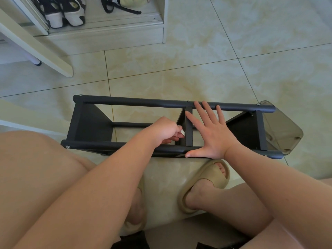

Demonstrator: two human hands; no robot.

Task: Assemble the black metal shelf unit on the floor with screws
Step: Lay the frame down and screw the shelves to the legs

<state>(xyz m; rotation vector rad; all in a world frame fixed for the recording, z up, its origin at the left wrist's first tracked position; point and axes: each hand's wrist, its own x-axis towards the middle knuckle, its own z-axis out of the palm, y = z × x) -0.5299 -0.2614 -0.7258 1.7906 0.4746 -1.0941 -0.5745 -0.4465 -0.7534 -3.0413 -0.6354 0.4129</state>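
Observation:
The black metal shelf unit [136,101] lies on its side on the tiled floor in front of me, two long tubes running left to right with panels between them. Silver screw heads [67,147] show at the tube ends and at the middle of the far tube. My left hand [164,131] reaches between the tubes and pinches a small white piece against the middle shelf panel [189,130]. My right hand [211,132] lies flat with fingers spread, palm on the near tube, fingertips reaching the far tube.
A translucent brown plastic container [282,130] sits against the shelf's right end. My feet in beige slippers [203,184] are just below the shelf. A white cabinet with shoes [64,13] stands at the top left, and a white board [36,47] leans beside it.

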